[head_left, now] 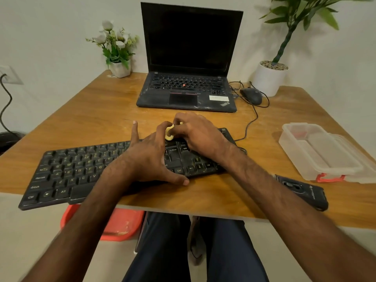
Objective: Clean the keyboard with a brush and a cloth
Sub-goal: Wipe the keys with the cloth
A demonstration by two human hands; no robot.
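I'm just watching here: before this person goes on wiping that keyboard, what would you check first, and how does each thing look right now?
1. Keyboard steadied: ok. The left hand lies spread on the black keyboard.
2. Wiping piece gripped: ok. The right hand pinches a small yellow wad at the keyboard's far edge; whether it is cloth, cannot tell.
3. Keyboard fully on the table: not ok. Its near left corner overhangs the edge.
4. Cable free: ok. The keyboard cable runs away from the hands.
5. Brush within reach: cannot tell. None shows.
6. Phone safe: not ok. It sits at the table edge beside the right forearm.
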